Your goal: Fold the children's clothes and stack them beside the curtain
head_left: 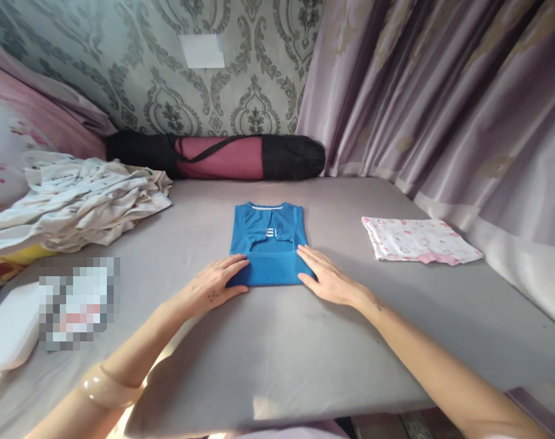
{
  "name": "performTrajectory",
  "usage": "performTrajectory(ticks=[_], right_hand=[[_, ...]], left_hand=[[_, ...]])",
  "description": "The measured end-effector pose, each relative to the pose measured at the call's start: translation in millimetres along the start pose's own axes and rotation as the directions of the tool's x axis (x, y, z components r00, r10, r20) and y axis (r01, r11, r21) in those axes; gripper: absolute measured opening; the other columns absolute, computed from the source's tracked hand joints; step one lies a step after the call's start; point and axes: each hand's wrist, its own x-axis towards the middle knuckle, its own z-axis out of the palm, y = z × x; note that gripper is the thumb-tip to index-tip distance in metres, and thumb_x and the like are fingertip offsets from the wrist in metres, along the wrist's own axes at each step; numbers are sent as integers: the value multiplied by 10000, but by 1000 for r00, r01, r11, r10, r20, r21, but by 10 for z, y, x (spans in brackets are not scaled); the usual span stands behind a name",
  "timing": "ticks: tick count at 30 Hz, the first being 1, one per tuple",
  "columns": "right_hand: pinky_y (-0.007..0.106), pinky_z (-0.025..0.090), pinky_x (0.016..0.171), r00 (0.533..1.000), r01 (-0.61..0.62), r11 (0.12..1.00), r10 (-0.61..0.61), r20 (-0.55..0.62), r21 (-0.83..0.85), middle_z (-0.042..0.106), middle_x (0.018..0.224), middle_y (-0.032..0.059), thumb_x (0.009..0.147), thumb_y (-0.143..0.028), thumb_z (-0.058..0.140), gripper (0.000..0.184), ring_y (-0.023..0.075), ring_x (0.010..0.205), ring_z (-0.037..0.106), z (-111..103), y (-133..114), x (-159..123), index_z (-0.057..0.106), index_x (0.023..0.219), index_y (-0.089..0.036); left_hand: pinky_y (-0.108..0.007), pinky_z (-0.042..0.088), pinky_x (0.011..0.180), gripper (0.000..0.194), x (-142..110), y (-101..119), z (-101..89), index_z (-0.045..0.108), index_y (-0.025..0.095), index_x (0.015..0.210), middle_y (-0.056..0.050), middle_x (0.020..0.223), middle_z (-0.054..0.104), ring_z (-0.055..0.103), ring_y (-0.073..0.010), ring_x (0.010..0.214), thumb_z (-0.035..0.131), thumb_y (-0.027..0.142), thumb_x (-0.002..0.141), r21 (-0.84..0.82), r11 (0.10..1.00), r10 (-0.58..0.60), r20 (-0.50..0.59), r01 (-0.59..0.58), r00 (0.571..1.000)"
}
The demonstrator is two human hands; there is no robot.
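Observation:
A blue shirt (271,268) lies partly folded on the grey sheet (268,341). Its neckline faces away from me, both sleeves are turned inward over white lettering, and the near edge is folded up in a band. My left hand (220,280) rests at the left end of that band, fingers stretched out. At the right end lies my right hand (323,274), its fingers also extended and touching the cloth. Neither hand appears to grip the fabric. A bracelet (110,387) circles my left wrist.
On the right lies a folded white cloth with pink prints (415,239). A rumpled pale cloth (85,192) is heaped at the left, with a white case (16,326) nearer me. Along the patterned wall stretches a black and maroon bag (218,157). Curtains (424,91) hang at the right.

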Motion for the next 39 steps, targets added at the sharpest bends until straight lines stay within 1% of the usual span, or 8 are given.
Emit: performTrajectory(ticks=[5, 11, 13, 19, 21, 26, 31, 39], right_hand=[[437, 206, 1197, 996, -4, 1000, 2, 88, 20, 216, 1581, 107, 949, -439, 435, 642, 241, 1461, 157, 0, 54, -101, 301, 1506, -150], [455, 234, 1188, 998, 58, 998, -58, -9, -38, 253, 1569, 113, 930, -352, 488, 568, 249, 1456, 187, 7, 17, -88, 406, 1456, -153], [452, 258, 1181, 996, 78, 995, -80, -27, -67, 320, 1544, 119, 930, -344, 495, 556, 247, 1438, 254, 21, -5, -92, 418, 1448, -157], [461, 324, 1152, 987, 114, 989, -124, -106, -95, 434, 1482, 117, 901, -303, 549, 580, 253, 1378, 382, 112, 90, -22, 409, 1452, -185], [458, 322, 1154, 980, 141, 983, -156, -127, -119, 453, 1469, 115, 885, -183, 513, 562, 242, 1365, 402, 149, 155, 14, 427, 1441, -182], [437, 345, 1147, 975, 164, 980, -178, -133, -108, 463, 1463, 98, 822, -35, 439, 612, 221, 1352, 423, 167, 240, 51, 471, 1414, -188], [441, 369, 1131, 980, 156, 987, -159, -117, -36, 503, 1430, 100, 828, -38, 431, 593, 218, 1330, 454, 88, 218, 65, 491, 1399, -188], [471, 315, 1155, 971, 188, 978, -200, -132, -94, 462, 1465, 89, 830, 16, 387, 627, 200, 1380, 380, 52, 187, 6, 461, 1417, -194]], left_hand=[[-400, 464, 1038, 431, -38, -78, 4, 594, 209, 1247, -115, 1425, 502, 525, -255, 1263, 482, 485, 935, 10, 996, 89, -35, -89, 995], [-385, 487, 1022, 287, -2, 14, 12, 667, 194, 1088, -95, 1235, 660, 625, -220, 1139, 421, 288, 975, 81, 969, 244, -140, -235, 960], [-356, 501, 998, 297, 10, 42, 18, 655, 189, 1096, -96, 1218, 670, 636, -210, 1124, 399, 282, 980, 41, 980, 199, -167, -195, 966], [-252, 551, 745, 321, 91, 41, -21, 600, 220, 1156, -43, 972, 736, 711, -173, 839, 367, 369, 992, -178, 974, -162, -130, 137, 978], [-260, 545, 784, 317, 110, 22, -41, 605, 220, 1138, -50, 1012, 726, 702, -176, 881, 410, 410, 975, -203, 973, -137, -114, 112, 984], [-396, 439, 1057, 378, 77, -26, 3, 597, 201, 1195, -109, 1346, 580, 534, -250, 1250, 598, 402, 875, -77, 991, 103, -122, -113, 987], [-396, 405, 1103, 435, 42, -97, 87, 562, 183, 1284, -106, 1425, 511, 487, -234, 1306, 495, 145, 857, 3, 990, 144, -104, -144, 984], [-426, 387, 1121, 467, 21, -99, -45, 512, 214, 1356, -83, 1390, 551, 476, -203, 1318, 360, 123, 924, -68, 974, 202, -183, -218, 962]])
